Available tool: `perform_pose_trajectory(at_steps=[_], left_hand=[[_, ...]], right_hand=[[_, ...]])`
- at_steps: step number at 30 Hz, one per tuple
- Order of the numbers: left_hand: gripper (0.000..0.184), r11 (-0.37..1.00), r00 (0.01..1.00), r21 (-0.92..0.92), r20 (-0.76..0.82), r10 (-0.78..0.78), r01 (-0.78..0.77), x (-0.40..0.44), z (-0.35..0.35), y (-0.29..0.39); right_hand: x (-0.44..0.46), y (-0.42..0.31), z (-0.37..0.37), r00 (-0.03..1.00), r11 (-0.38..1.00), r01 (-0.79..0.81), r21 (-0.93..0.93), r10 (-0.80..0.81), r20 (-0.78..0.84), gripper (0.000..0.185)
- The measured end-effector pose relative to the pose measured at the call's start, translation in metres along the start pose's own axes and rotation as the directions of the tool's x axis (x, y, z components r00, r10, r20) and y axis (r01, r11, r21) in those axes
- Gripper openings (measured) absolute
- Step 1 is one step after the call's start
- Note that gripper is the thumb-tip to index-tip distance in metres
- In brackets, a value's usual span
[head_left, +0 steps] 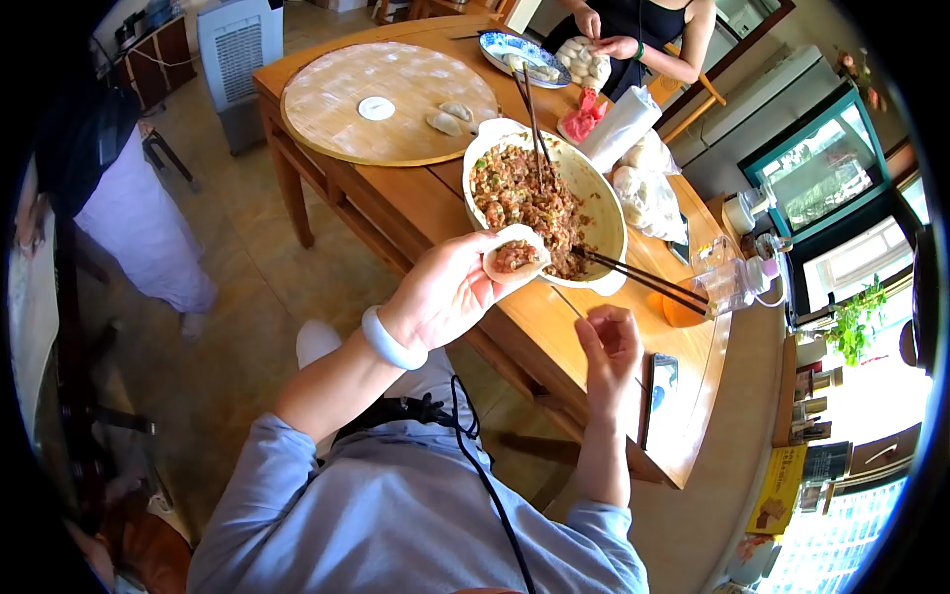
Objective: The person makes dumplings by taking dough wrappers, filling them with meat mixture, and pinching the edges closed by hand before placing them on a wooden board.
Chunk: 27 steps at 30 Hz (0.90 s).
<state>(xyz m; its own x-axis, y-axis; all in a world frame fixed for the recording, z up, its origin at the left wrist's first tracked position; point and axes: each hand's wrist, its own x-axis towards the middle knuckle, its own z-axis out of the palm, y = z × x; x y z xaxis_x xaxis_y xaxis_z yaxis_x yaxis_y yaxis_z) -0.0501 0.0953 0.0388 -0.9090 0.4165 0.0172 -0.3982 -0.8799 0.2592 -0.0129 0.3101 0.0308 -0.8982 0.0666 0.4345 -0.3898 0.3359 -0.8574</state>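
I judged that the filling (515,258) could slip out if the left hand (450,297) tipped, since it sat heaped in the open dough wrapper (535,241); too hard a squeeze might also split the dough. The right hand (612,351) could knock the dark chopsticks (635,270) leaning over the bowl (612,223) above it, or its forearm could nudge the phone (661,384) beside it. My view showed the left palm turned up, fingers cupping the wrapper near the bowl's rim. The right hand was raised apart, fingers curled; I couldn't tell whether their tips met.
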Motion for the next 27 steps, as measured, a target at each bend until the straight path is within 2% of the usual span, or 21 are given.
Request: perform_pose_trajectory(at_steps=[1, 3, 5, 8, 12, 20, 22, 25, 27], left_hand=[[0.035, 0.999, 1.0, 0.028, 0.018, -0.016, 0.015, -0.002, -0.001, -0.002], [0.036, 0.995, 0.997, 0.088, 0.058, -0.045, 0.04, -0.007, -0.003, -0.003], [0.037, 0.996, 0.997, 0.075, 0.06, -0.046, 0.041, -0.015, -0.007, -0.004], [0.037, 0.997, 0.999, 0.082, 0.052, 0.007, -0.011, -0.028, -0.014, 0.003], [0.035, 0.976, 0.994, 0.193, 0.021, 0.104, -0.106, -0.038, -0.023, 0.005], [0.036, 0.908, 0.98, 0.371, 0.12, 0.158, -0.191, -0.053, -0.017, 0.008], [0.036, 0.904, 0.982, 0.383, 0.083, 0.171, -0.19, -0.055, -0.018, 0.006], [0.035, 0.911, 0.983, 0.369, 0.077, 0.166, -0.183, -0.056, -0.023, 0.007], [0.035, 0.925, 0.982, 0.331, 0.098, 0.161, -0.185, -0.056, -0.025, 0.008]], right_hand=[[0.002, -0.016, 0.007, 0.981, 0.949, 0.194, -0.248, -0.182, 0.071, 0.017], [0.009, -0.031, 0.024, 0.869, 0.775, 0.493, -0.397, -0.458, 0.185, 0.022], [0.021, -0.038, 0.038, 0.736, 0.637, 0.677, -0.368, -0.595, 0.324, 0.022], [0.029, -0.033, 0.054, 0.661, 0.579, 0.75, -0.32, -0.646, 0.382, 0.021], [0.036, -0.035, 0.07, 0.633, 0.611, 0.763, -0.211, -0.642, 0.431, 0.019], [0.039, -0.048, 0.082, 0.705, 0.672, 0.692, -0.265, -0.55, 0.447, 0.018], [0.038, -0.05, 0.084, 0.741, 0.695, 0.651, -0.305, -0.493, 0.457, 0.018], [0.041, -0.051, 0.087, 0.669, 0.641, 0.725, -0.252, -0.568, 0.48, 0.018], [0.041, -0.051, 0.087, 0.661, 0.644, 0.727, -0.238, -0.562, 0.496, 0.018]])
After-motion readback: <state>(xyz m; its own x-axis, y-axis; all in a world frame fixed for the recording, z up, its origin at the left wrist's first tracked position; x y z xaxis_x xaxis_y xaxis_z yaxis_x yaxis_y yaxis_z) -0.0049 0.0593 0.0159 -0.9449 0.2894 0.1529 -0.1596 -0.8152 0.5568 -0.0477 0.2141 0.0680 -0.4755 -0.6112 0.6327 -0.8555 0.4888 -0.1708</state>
